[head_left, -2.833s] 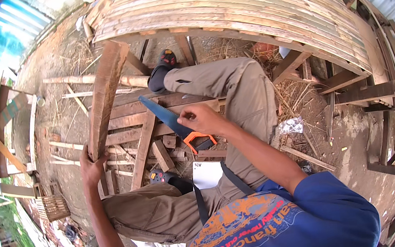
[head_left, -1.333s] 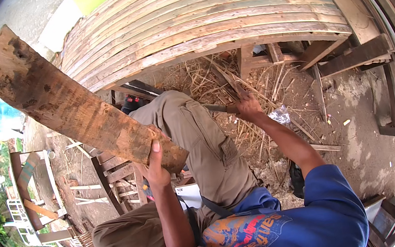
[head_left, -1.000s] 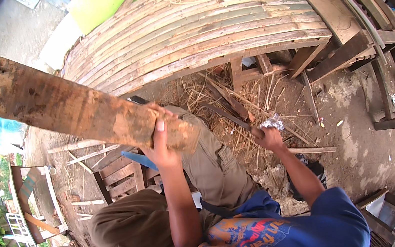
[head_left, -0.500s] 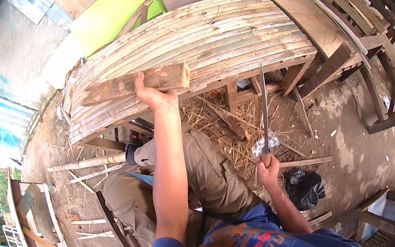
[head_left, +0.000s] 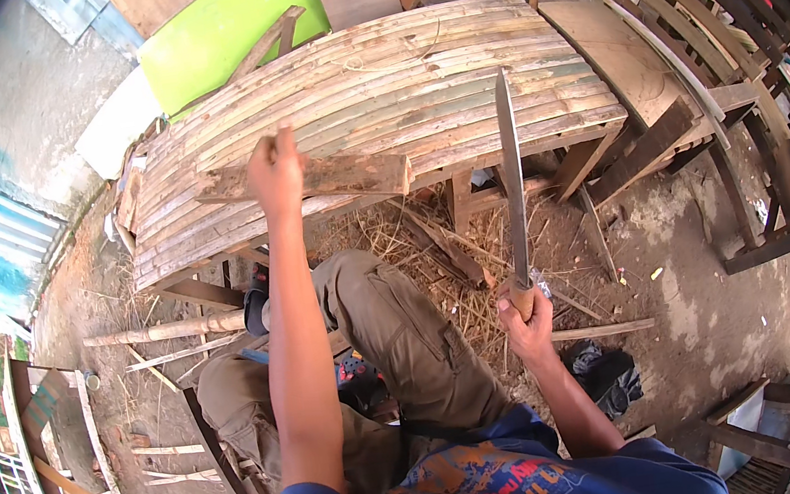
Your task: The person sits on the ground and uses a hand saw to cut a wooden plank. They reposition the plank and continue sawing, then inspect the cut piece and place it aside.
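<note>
Plank [head_left: 325, 178], rough and weathered, sits crosswise in your left hand [head_left: 275, 168]; that grip is closed around it near its left end, most of the board reaching right of the grip, above the curved bamboo-slat frame [head_left: 373, 88]. Your right hand [head_left: 527, 321] is clenched on the handle of a long knife [head_left: 512, 180], blade rising straight up from the grip.

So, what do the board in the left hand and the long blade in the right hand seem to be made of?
The board looks like rough, weathered wood: brown, splintered edges, visible grain. The blade seems to be dull grey metal, probably steel, thin and straight. Its handle is hidden inside the right hand.
</note>
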`<state>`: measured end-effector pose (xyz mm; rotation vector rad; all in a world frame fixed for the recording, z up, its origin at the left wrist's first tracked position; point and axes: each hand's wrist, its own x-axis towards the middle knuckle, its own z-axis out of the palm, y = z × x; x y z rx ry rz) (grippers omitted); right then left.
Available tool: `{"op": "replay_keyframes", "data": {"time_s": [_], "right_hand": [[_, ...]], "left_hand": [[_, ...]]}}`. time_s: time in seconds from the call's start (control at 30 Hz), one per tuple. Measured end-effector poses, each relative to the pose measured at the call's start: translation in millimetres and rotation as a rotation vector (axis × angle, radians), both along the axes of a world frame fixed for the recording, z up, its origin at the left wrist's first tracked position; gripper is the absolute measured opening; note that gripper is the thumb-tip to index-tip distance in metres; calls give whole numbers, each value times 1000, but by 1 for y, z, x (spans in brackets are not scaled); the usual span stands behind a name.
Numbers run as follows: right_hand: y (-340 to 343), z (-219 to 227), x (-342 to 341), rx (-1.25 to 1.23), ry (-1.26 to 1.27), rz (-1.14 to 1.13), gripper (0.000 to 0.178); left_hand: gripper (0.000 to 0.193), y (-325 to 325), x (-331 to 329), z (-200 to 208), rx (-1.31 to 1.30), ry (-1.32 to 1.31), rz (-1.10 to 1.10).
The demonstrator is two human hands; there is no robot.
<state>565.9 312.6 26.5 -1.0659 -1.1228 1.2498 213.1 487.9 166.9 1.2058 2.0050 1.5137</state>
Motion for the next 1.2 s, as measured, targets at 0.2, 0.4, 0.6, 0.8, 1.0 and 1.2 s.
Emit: {"op": "replay_keyframes", "data": {"time_s": [0.2, 0.4, 0.6, 0.8, 1.0, 1.2], "right_hand": [[-17, 48, -8, 71, 9, -42, 29], [-41, 89, -8, 187, 61, -50, 29], [-60, 102, -33, 83, 115, -148, 27], [-82, 98, -59, -38, 238, -118, 20], [-101, 91, -73, -63, 160, -106, 19], [-101, 66, -76, 35, -223, -128, 19]], "left_hand": [[54, 14, 21, -41, 47, 770, -312], [52, 12, 27, -30, -216, 809, -380], [65, -7, 23, -31, -7, 799, -580], [84, -4, 18, -44, -76, 1206, -553], [82, 0, 20, -45, -94, 1115, -576], [81, -4, 31, -21, -242, 1141, -586]]}}
